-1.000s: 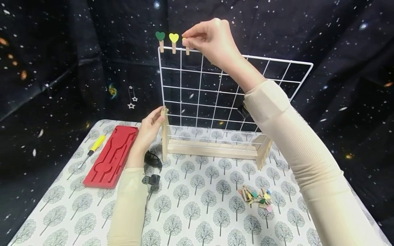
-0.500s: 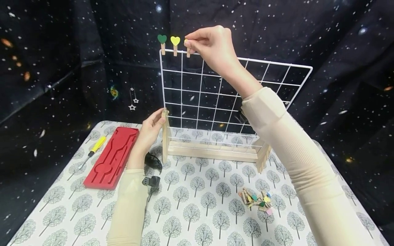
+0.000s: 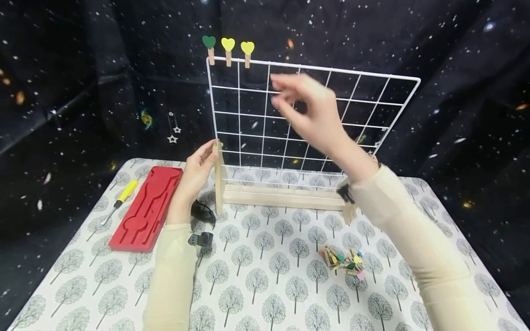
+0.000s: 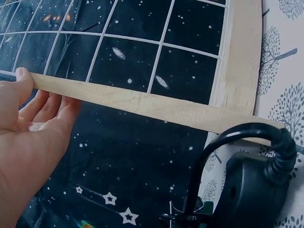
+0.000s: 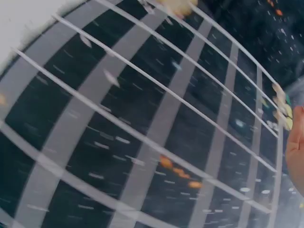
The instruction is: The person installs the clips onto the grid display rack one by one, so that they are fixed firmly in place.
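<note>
A white wire grid [image 3: 265, 113] stands upright in a wooden stand [image 3: 285, 197]. Clipped along its top left are a green heart clothespin [image 3: 209, 42] and two with yellow hearts, a left one [image 3: 228, 45] and a right one [image 3: 247, 48]. My left hand [image 3: 196, 172] grips the top of the stand's left post; in the left wrist view, thumb and fingers hold the wooden post [image 4: 118, 99] from both sides. My right hand [image 3: 312, 110], blurred, hovers in front of the grid's upper middle, thumb and fingers parted and holding nothing.
Several heart clothespins [image 3: 343, 261] lie in a pile at the table's right. To the left are a red tray [image 3: 138, 220] with cut-out slots and a yellow-handled screwdriver [image 3: 122, 197]. A black cabled device [image 4: 256, 185] sits near the left post. A starry dark cloth [image 3: 83, 82] hangs behind.
My right hand has let go of the third clothespin, which stays clipped on the top wire, and has moved down and right. The left hand keeps its grip on the post.
</note>
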Tool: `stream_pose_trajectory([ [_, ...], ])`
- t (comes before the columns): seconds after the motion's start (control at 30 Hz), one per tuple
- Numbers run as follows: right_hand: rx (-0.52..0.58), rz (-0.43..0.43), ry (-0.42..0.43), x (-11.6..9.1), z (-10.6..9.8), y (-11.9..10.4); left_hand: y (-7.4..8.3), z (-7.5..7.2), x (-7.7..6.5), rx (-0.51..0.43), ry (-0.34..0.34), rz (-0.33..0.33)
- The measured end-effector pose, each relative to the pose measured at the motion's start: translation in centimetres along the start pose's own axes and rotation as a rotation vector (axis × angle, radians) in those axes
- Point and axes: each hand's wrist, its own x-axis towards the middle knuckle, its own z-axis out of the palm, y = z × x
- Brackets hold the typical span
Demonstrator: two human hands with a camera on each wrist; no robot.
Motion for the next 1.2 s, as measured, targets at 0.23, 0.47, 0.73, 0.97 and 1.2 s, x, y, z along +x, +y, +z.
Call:
stream_pose_trajectory([
  [0.23, 0.049, 0.178, -0.207, -12.2, 0.5, 3.3, -1.2, -0.8, 1.0, 0.020, 0.014, 0.002],
  [0.47, -0.017, 0.390, -0.514, -23.2, -1.7, 3.6, -2.1, -0.9, 1.1, 0.030, 0.020, 0.019],
  [0.73, -0.069, 0.516, -0.673, -30.6, -5.1, 2.4, -2.4, -0.4, 0.9, 0.021, 0.006, 0.002],
  [0.97, -0.133, 0.529, -0.742, -32.7, -6.7, 2.2, -2.3, -0.5, 0.9, 0.017, 0.010, 0.017],
  [1.2, -0.125, 0.464, -0.795, -32.5, -6.3, 2.5, -2.3, -0.4, 0.9, 0.017, 0.017, -0.001],
])
